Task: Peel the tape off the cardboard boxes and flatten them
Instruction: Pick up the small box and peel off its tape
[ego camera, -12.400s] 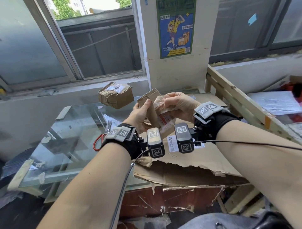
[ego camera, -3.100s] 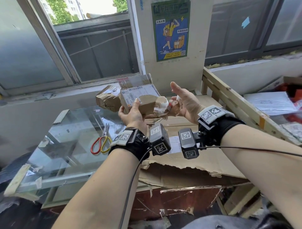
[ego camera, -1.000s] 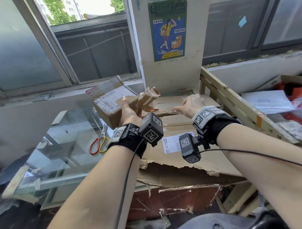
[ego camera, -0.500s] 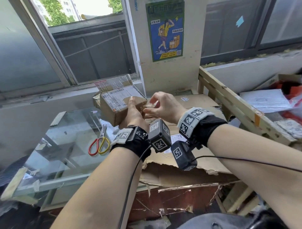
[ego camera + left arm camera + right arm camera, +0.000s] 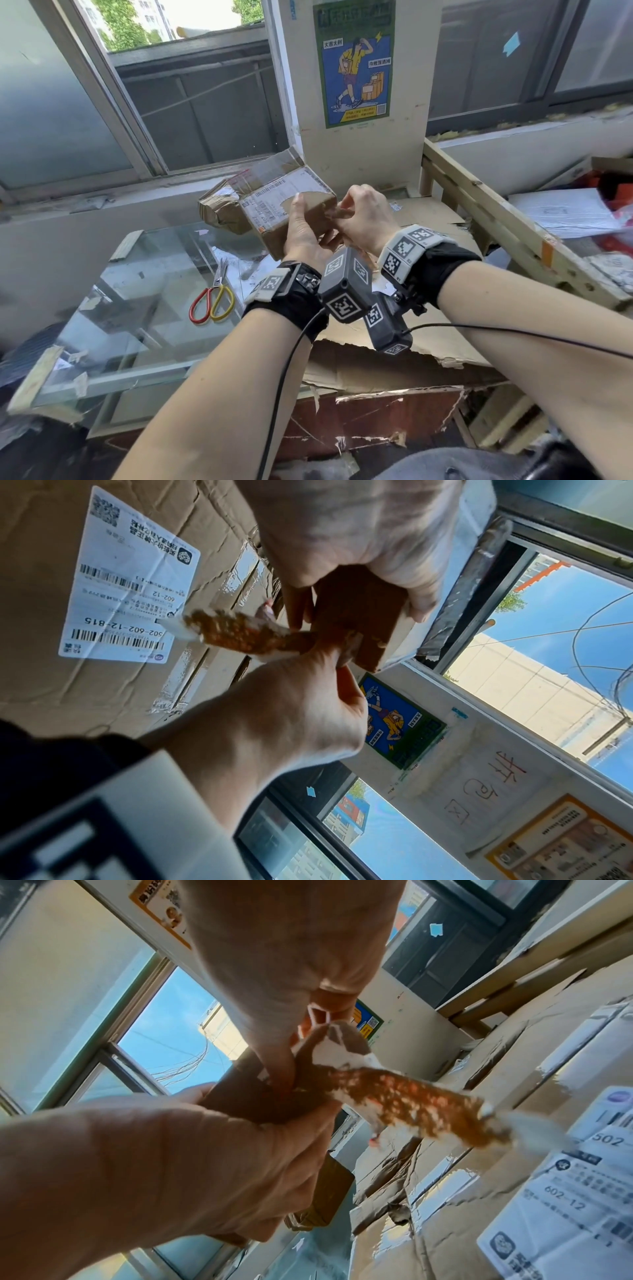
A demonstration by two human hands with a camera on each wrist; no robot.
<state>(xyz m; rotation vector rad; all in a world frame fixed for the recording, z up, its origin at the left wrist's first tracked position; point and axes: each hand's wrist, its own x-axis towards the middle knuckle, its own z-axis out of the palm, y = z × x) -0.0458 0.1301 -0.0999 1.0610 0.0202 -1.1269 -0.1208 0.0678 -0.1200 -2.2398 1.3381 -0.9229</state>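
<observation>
My left hand (image 5: pixel 303 222) holds up a small brown cardboard box (image 5: pixel 274 202) with a white shipping label, thumb on its top and fingers underneath. At the box's near right corner my right hand (image 5: pixel 346 214) pinches a strip of tape. In the left wrist view the tape strip (image 5: pixel 236 637) is coated with torn brown cardboard fibres and hangs from the right hand's pinch beside the box (image 5: pixel 359 615). The right wrist view shows the same tape strip (image 5: pixel 411 1102) trailing to the right, with the left hand (image 5: pixel 171 1164) wrapped around the box below.
A second, crumpled taped box (image 5: pixel 219 212) sits just behind the held one. Red and yellow scissors (image 5: pixel 212 301) lie on the glass tabletop (image 5: pixel 137 308). Flattened cardboard (image 5: pixel 431 222) covers the surface under my hands. A wooden frame (image 5: pixel 496 236) runs along the right.
My right hand came back from the flattened cardboard to the box and took hold of a tape strip at its corner. The left hand turned the box slightly.
</observation>
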